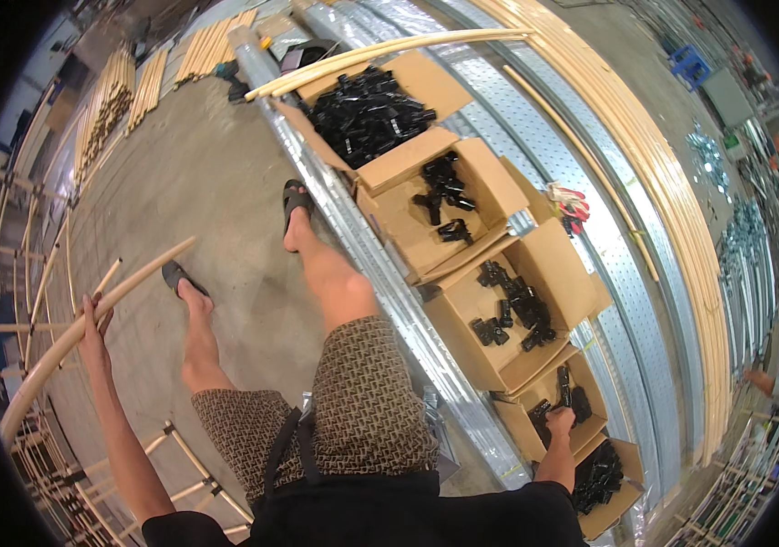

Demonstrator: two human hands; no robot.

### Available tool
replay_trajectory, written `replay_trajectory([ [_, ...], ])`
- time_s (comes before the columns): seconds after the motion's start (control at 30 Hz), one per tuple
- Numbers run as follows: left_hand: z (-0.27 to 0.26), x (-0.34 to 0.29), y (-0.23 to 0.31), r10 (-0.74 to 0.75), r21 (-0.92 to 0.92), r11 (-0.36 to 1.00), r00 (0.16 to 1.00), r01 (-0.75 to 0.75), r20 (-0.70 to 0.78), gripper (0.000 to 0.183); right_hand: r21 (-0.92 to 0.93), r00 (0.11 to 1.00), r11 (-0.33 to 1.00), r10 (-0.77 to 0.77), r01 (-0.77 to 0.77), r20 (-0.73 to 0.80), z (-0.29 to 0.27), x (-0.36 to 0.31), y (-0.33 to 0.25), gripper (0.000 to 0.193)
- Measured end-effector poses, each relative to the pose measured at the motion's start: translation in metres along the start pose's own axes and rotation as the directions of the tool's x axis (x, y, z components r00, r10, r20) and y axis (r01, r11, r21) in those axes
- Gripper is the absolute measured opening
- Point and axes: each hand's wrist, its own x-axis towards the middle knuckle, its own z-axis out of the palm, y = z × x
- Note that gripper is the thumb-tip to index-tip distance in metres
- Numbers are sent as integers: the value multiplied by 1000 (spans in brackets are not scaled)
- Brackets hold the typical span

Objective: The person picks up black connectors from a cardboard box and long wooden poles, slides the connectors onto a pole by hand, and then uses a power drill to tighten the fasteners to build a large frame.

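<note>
L hand (94,330) clamped on long beige tube (139,274), lower end lost at rim; R hand (560,421) in brown cardboard box (515,423) w/ black plastic connectors (581,403), fingertips hidden, can't tell grip. Grey concrete floor (225,164).

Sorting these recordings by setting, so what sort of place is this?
Probably a workshop or assembly area: cardboard boxes of black fittings, long cream pipes laid side by side, and pipe frames standing on the floor.

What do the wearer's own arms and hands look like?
Short, plain black sleeves, forearms bare below them. The left hand and right hand wear no gloves; no watch, cable or marking that I can make out.
</note>
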Motion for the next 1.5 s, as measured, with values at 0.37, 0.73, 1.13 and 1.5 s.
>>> replay_trajectory([
  [0.37,21,16,63,39,17,999,998,-38,-58,44,406,907,865,-388,295,167,-139,89,-249,18],
  [0.73,-25,-70,199,491,171,865,867,-472,-87,30,790,582,293,-808,539,-97,-132,-91,-521,17],
  [1.13,-38,-181,207,515,283,818,857,-501,31,24,976,443,10,-890,-216,107,-17,-255,-541,13],
  [1.5,71,-190,116,368,442,784,899,-437,237,40,959,128,163,-982,232,136,30,-289,-553,22],
])
